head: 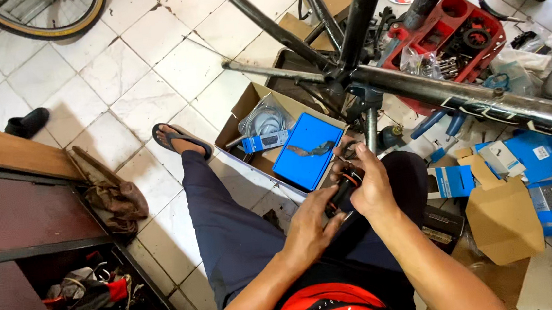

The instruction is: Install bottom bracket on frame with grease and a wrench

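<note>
Both my hands meet over my lap on a small black cylindrical bicycle part [345, 187] with an orange ring. My left hand [308, 230] grips its lower end from below. My right hand [372, 187] wraps its upper end, fingers curled. Just above them hangs the black bicycle frame [455, 95], its tubes joining near the bottom bracket [357, 88]. In front of my knees sits an open cardboard box [246, 114] holding a blue flat box [308, 151] and a bagged coil of cable [265, 120].
A red tool tray [459, 26] with parts sits at the far right. Blue and brown packaging [498, 187] litters the floor on my right. A dark wooden shelf [25, 220] stands left, a rag [112, 194] beside it. A wheel [49, 22] lies top left.
</note>
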